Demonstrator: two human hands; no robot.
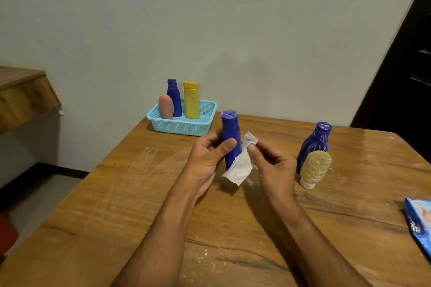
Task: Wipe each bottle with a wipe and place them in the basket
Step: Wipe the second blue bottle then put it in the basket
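Left hand curled round a dark blue cylindrical plastic bottle, thumb across its front, bottle upright and raised above the brown wooden table near centre. Right hand pinches a white folded wipe between thumb and fingertips, wipe pressed against the bottle's lower right side. At 11 o'clock from the hands, at the table's far edge: light blue perforated plastic basket holding three upright bottles, a pink rounded one, a dark blue necked one, a yellow flat-capped one. At 3 o'clock: a dark blue bottle streaked with white, with a tan white-streaked bottle standing on its white cap just in front. At 4 o'clock, frame edge: blue wipe packet.
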